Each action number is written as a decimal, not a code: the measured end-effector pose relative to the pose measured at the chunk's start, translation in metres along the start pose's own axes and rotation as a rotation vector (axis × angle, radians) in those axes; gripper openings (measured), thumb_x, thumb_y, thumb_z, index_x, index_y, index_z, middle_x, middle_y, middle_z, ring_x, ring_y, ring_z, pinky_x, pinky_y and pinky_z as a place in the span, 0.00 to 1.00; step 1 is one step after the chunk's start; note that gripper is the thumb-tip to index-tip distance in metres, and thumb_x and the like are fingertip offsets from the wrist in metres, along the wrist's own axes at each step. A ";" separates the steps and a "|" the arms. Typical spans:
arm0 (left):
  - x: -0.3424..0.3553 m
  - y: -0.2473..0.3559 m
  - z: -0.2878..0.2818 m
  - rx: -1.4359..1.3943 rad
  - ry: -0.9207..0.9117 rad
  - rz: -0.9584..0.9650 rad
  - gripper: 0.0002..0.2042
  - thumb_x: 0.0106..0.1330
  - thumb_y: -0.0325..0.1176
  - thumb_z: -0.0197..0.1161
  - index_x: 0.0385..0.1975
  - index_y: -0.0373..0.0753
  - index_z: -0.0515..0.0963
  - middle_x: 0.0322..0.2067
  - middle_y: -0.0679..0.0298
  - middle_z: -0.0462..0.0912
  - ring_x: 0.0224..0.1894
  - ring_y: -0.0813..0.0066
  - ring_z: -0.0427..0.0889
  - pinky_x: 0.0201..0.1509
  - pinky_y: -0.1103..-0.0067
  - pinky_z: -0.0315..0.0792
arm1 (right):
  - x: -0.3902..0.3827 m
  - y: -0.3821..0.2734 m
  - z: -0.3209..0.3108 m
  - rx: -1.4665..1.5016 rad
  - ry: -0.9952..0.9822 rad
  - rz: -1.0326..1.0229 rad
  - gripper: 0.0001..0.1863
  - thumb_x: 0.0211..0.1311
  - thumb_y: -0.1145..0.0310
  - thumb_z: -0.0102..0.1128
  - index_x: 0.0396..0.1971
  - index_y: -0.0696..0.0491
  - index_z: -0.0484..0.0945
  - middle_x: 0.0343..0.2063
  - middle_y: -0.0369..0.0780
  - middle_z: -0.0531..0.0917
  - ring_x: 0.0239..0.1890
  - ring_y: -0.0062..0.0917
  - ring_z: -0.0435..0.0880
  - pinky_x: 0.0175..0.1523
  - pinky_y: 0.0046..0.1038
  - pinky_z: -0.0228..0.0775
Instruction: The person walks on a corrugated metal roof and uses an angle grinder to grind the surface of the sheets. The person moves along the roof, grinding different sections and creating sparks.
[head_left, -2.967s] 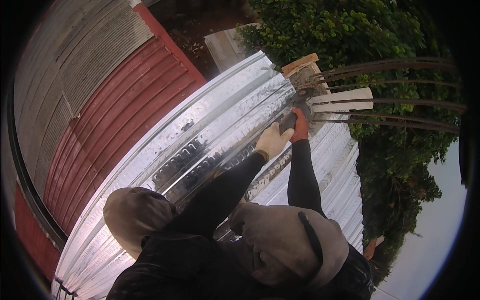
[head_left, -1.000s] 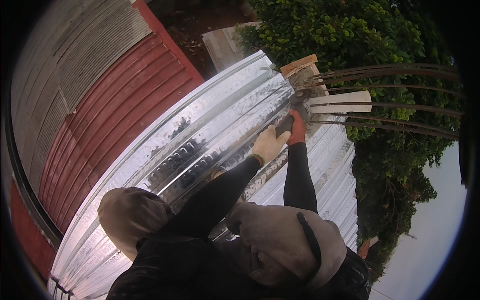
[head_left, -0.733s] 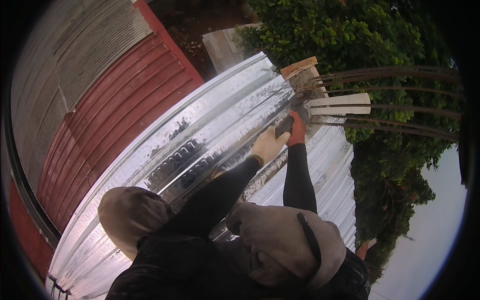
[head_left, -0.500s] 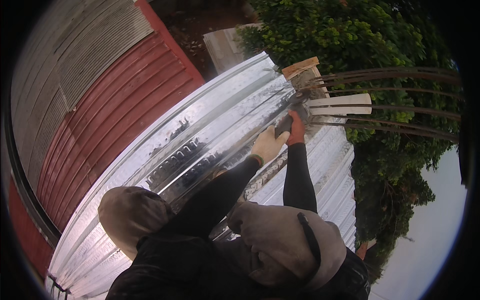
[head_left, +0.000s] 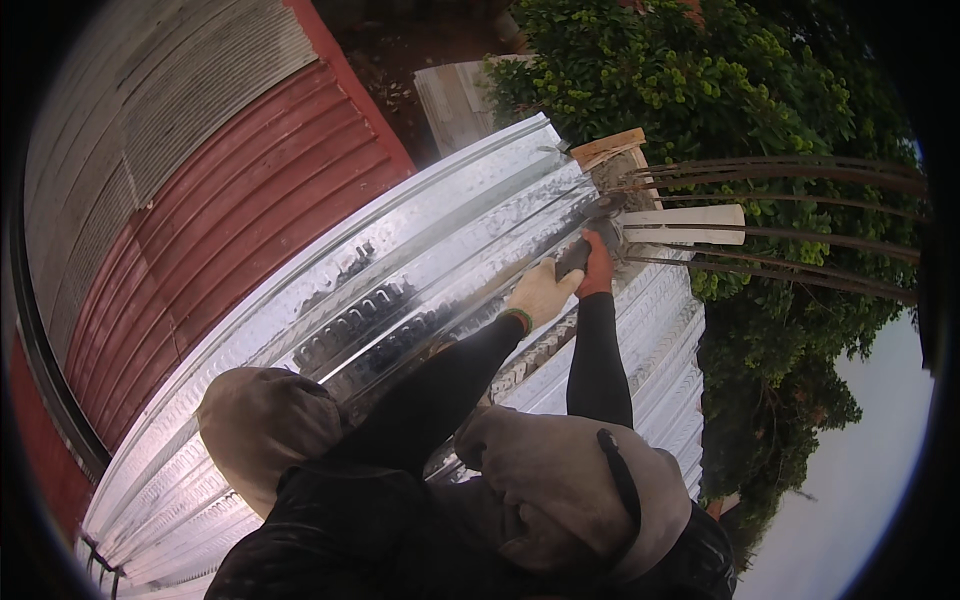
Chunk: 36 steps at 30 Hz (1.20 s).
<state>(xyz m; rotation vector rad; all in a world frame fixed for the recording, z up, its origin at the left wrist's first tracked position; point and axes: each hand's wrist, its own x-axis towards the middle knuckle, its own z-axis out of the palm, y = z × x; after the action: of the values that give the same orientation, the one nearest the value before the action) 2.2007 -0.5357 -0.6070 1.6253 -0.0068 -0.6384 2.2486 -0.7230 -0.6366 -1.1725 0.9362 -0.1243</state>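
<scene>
Both of my hands hold a dark power tool that looks like an angle grinder. My left hand, in a pale glove, is wrapped round its rear end. My right hand, in an orange-red glove, grips farther forward, near the tool's head. That head rests at a rough grey concrete block where several rusty steel bars come out to the right. A white tapered piece sticks out among the bars beside the tool. Whether the disc touches anything is too small to tell.
Shiny corrugated metal sheets lie below my arms, smeared with dark marks. An orange-brown wooden board edges the block. Red ribbed sheeting stands at the left, leafy branches at the right. My bent knees fill the near side.
The view has shifted slightly, so the block and bars sit a little lower in the picture. Both hands keep their grip on the grinder at the bars.
</scene>
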 end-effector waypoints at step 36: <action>0.006 0.002 0.005 0.002 0.001 -0.007 0.36 0.75 0.60 0.61 0.51 0.21 0.80 0.42 0.29 0.88 0.52 0.33 0.89 0.58 0.52 0.79 | 0.005 -0.007 -0.002 -0.055 -0.022 -0.009 0.16 0.63 0.65 0.77 0.45 0.56 0.85 0.36 0.40 0.86 0.34 0.33 0.89 0.41 0.41 0.85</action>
<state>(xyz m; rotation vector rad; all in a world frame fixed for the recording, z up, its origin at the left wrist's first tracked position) 2.2048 -0.5425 -0.6079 1.6281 -0.0014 -0.6428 2.2526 -0.7301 -0.6336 -1.2266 0.9202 -0.0936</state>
